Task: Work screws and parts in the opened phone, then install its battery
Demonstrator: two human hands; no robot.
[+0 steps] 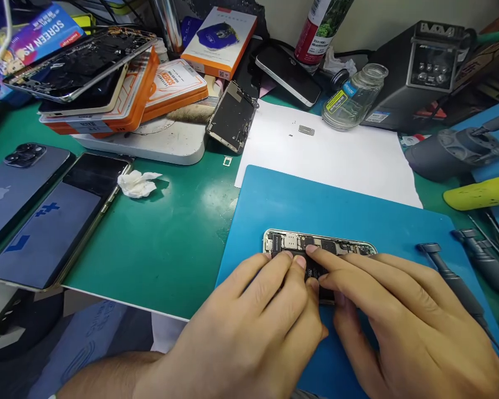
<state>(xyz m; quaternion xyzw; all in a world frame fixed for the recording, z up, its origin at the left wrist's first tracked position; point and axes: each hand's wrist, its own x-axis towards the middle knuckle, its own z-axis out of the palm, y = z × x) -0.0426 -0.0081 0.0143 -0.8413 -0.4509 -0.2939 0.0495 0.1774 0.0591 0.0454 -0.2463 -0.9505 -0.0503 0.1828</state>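
An opened phone (pixel 320 245) with its boards and battery bare lies on a blue mat (pixel 336 205). My left hand (pixel 253 327) rests over its near left part, fingers laid together and pressing down on the insides. My right hand (pixel 403 327) comes in from the right, its index fingertip on the board near the middle. Both hands hide most of the phone's lower half. I cannot make out anything held in either hand.
A screwdriver (pixel 453 282) and other tools lie on the mat's right. A white sheet (pixel 336 149) with tiny parts lies behind. Two phones (pixel 45 221) rest at left on the green mat (pixel 170 233), beside a crumpled tissue (pixel 137 183). Boxes, a glass jar (pixel 353 97) and a station stand at the back.
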